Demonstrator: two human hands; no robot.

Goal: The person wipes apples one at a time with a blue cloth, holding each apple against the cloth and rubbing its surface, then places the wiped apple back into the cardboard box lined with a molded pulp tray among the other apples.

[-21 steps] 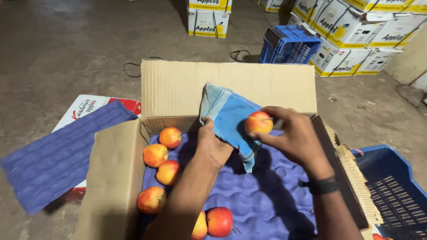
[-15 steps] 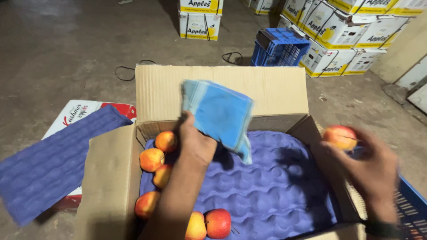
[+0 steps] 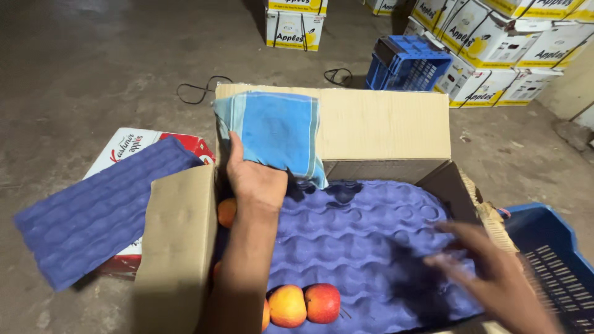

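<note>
Head view, looking down into an open cardboard box [image 3: 383,124] on a concrete floor [image 3: 93,62]; at the far left a loose purple moulded tray [image 3: 99,213] lies tilted over a red and white printed carton [image 3: 133,148], which it mostly hides; just right of it stands the box's near-left flap [image 3: 176,247], plain brown; the left hand [image 3: 253,176] is closed around the lower edge of a folded blue cloth [image 3: 275,133] with pale stripes, holding it up against the far flap; the forearm covers part of the apples below, so only a slice of an orange apple [image 3: 226,211] shows beside the wrist; at the bottom edge two apples [image 3: 306,304], one yellow-orange and one red, sit side by side on the purple tray liner [image 3: 365,241] that fills the box; the right hand [image 3: 489,272] hovers low over the liner's right side, fingers spread and holding nothing, though it is blurred; further right a blue plastic crate [image 3: 550,260] is cut off by the frame; along the top, a small white and yellow carton [image 3: 294,28], another blue crate [image 3: 405,62], then stacked white and yellow cartons [image 3: 507,55] with dark straps.
</note>
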